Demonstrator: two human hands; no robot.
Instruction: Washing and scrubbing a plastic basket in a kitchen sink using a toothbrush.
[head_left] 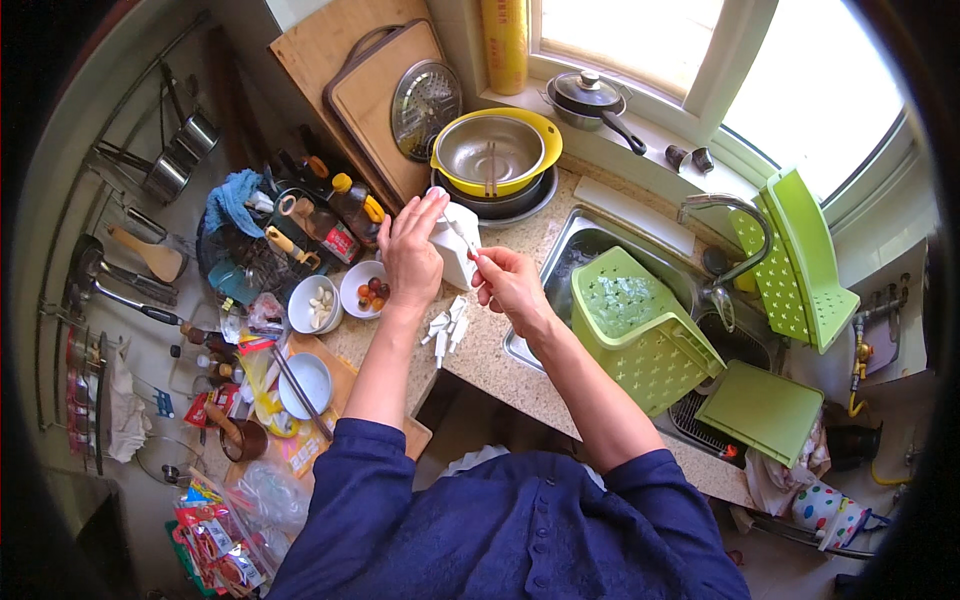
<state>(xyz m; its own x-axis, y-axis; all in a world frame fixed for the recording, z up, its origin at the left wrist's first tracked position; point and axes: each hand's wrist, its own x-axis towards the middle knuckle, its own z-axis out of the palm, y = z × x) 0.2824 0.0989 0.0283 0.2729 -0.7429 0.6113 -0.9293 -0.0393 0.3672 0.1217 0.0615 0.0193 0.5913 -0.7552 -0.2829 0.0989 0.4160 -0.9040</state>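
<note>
My left hand (412,250) has its fingers stretched out and lies against a smooth white block-like object (452,262) on the counter; its thumb is mostly hidden. From the right, my right hand (508,285) pinches the lower end of a thin pale strip (463,238) in front of that white object, and its kind is too small to tell. Several short white sticks (446,328) lie loose on the counter below the hands. Left of my left wrist stand a white bowl of small red and orange fruit (366,290) and another with peeled garlic cloves (316,304).
A yellow colander with a steel bowl (492,150) stands behind my hands. Cutting boards (385,110) lean at the back, beside bottles (355,208). At right, a green basket (645,345) sits over the sink (560,262) under a curved faucet (765,240). Packets (222,545) crowd the lower left.
</note>
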